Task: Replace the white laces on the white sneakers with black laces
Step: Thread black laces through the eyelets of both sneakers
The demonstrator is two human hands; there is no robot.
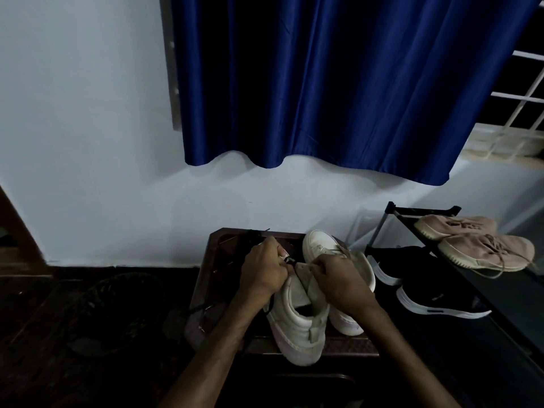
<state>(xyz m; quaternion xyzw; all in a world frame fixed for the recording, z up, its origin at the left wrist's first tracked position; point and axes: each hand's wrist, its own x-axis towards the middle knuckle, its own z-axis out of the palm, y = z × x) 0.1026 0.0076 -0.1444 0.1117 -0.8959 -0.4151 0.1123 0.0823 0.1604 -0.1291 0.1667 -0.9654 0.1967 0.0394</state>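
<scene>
Closest in, the near sneaker (pixel 297 322) stands on a small dark table (pixel 209 254), heel toward the viewer and hanging a little past the front edge. The left hand (pixel 262 269) has its fingers curled and pinches a black lace (pixel 290 262) at the top of the shoe (a loose length trails down the shoe's left side). The right hand (pixel 338 281), fingers also curled, grips the same sneaker's upper just beside the tongue. Just behind and to the right, touching it, sits the second sneaker (pixel 326 245), toe pointing away. Further right, a shoe rack (pixel 424 211) carries black shoes (pixel 435 301) and pink shoes (pixel 482 245). Beyond rises a white wall (pixel 88 142) with a blue curtain (pixel 323 83).
</scene>
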